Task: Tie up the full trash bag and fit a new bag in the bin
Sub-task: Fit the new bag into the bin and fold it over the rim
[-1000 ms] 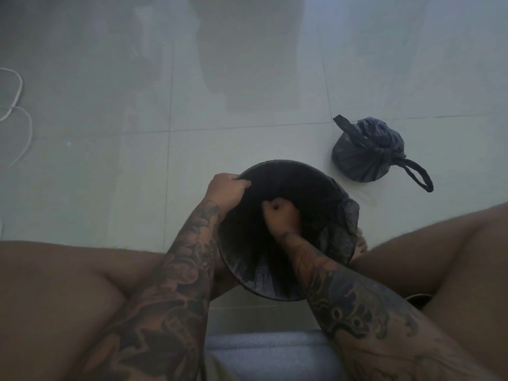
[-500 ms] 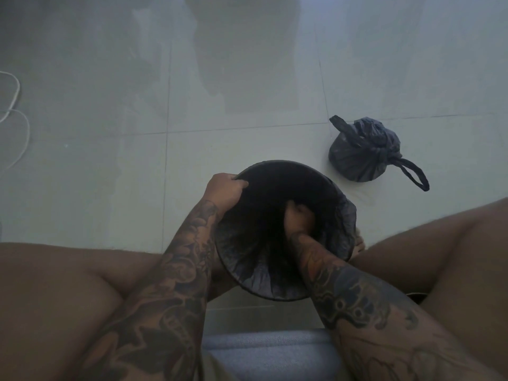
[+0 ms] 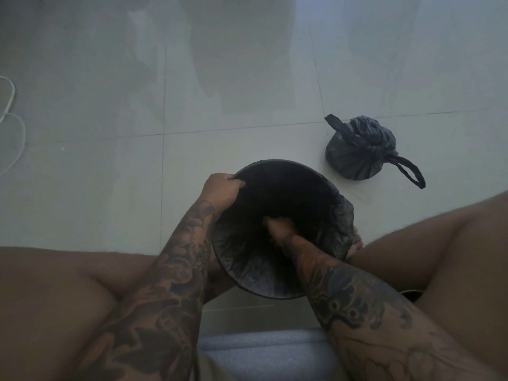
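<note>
As hands (image 3: 223, 188) grip: crinkly black liner (image 3: 345, 215).

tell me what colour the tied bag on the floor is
Black, or a very dark grey: the tied bag shows best in the head view, lying on the pale floor tiles.

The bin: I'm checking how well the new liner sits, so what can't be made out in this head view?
- Bin bottom: lost in darkness, so the liner's depth is unclear.
- Right hand: dim inside the bin; its grip can't be read.
- Bin's outer wall: hidden by the rim, arms and legs.
- Tied bag: contents unseen.
</note>
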